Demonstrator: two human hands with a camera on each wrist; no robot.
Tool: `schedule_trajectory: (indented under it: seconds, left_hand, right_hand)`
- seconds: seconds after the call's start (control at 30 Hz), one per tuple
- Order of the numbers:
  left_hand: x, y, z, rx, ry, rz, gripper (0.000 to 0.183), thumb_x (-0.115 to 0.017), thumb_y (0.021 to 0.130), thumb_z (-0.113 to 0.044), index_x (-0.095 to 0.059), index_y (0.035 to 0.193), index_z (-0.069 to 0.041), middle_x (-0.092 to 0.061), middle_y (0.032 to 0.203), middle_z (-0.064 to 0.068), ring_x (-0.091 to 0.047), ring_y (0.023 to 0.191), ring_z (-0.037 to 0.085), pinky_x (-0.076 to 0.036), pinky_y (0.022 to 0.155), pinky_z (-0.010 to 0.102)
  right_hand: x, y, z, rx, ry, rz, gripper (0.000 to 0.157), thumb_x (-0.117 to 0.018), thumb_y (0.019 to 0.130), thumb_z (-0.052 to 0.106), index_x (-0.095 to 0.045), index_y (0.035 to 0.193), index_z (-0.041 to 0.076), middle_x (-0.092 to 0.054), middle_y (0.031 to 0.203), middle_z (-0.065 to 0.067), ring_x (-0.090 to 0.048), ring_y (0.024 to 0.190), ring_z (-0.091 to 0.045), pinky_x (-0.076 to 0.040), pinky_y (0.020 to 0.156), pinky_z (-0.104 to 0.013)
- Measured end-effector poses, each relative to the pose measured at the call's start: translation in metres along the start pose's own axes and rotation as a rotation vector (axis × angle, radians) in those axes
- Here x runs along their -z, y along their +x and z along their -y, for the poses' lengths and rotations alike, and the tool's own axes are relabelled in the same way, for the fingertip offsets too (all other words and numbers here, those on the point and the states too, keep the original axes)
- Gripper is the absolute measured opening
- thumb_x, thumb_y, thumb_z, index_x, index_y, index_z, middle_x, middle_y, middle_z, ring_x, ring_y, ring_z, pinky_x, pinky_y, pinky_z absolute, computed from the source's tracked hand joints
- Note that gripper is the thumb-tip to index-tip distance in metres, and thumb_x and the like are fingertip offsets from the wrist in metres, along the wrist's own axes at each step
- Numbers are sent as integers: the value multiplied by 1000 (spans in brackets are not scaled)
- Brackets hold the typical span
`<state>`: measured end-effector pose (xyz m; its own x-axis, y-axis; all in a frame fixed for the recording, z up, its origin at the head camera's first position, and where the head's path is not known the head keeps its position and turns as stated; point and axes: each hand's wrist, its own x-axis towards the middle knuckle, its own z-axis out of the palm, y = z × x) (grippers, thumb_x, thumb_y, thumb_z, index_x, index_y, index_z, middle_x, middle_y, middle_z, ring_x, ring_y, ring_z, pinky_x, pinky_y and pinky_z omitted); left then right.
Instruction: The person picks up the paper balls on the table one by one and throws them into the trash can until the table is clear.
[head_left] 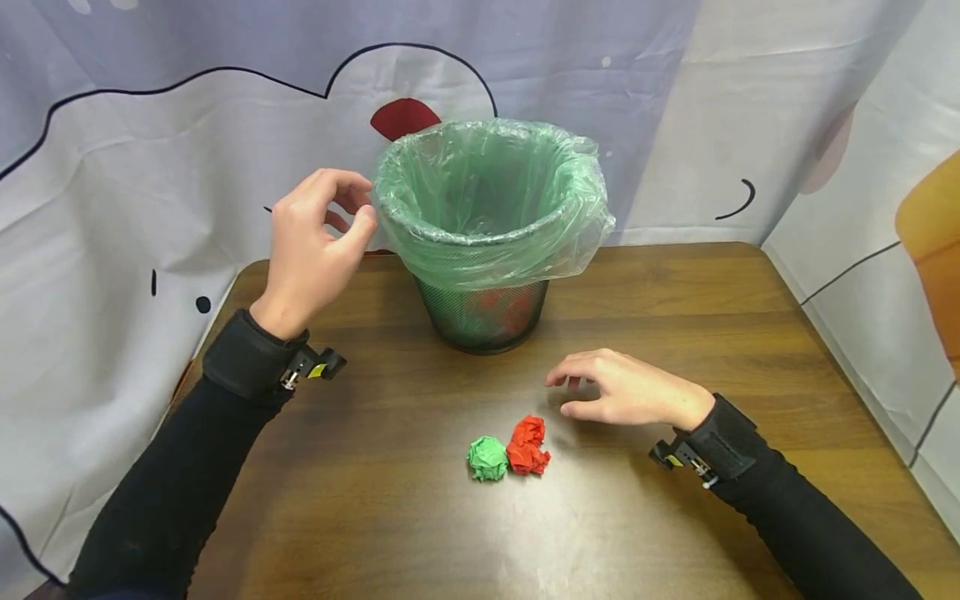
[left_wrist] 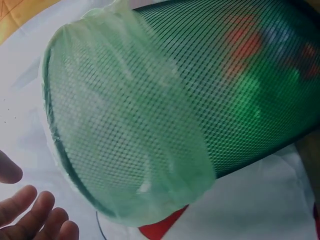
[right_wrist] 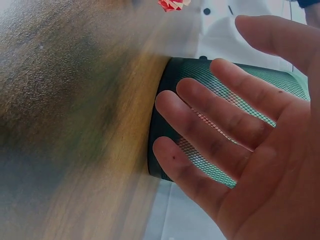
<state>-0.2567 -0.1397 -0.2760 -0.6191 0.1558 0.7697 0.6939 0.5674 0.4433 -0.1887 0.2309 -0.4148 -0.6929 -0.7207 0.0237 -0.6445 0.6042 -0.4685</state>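
A black mesh wastebasket (head_left: 480,321) lined with a translucent green bag (head_left: 480,258) stands at the back of the table. Beside its left rim is my left hand (head_left: 315,237), raised, fingers loosely bent around nothing; whether it touches the bag I cannot tell. In the left wrist view those fingertips (left_wrist: 44,200) are apart from the bag. My right hand (head_left: 626,387) hovers over the table, fingers spread and holding nothing. Nearest to it lies crumpled red paper (head_left: 528,448), touching a crumpled green paper ball (head_left: 487,458).
Through the mesh, red and green crumpled pieces (left_wrist: 245,45) show in the bottom of the wastebasket. The brown wooden table (head_left: 360,500) meets a printed curtain (head_left: 187,167) behind and at both sides.
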Motion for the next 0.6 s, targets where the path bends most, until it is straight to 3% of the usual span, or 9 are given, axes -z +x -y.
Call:
schedule_trajectory:
  seconds: [0.37, 0.6]
  left_hand:
    - [-6, -32, 11, 44, -29, -1, 14, -57, 91, -5, -68, 97, -1, -65, 90, 6, -58, 82, 11, -47, 70, 18]
    - [-12, -47, 19, 64, -45, 14, 12, -56, 89, -4, -67, 94, -1, -64, 86, 5, -56, 74, 12, -46, 68, 19]
  right_hand:
    - [-2, 1, -1, 18, 20, -2, 35, -71, 92, 30, -67, 124, 16, -69, 118, 3, -65, 101, -16, -53, 90, -42]
    - [-2, 2, 0, 19, 11, 8, 37, -73, 91, 32, -67, 124, 16, -69, 118, 4, -65, 100, -15, -53, 90, -38]
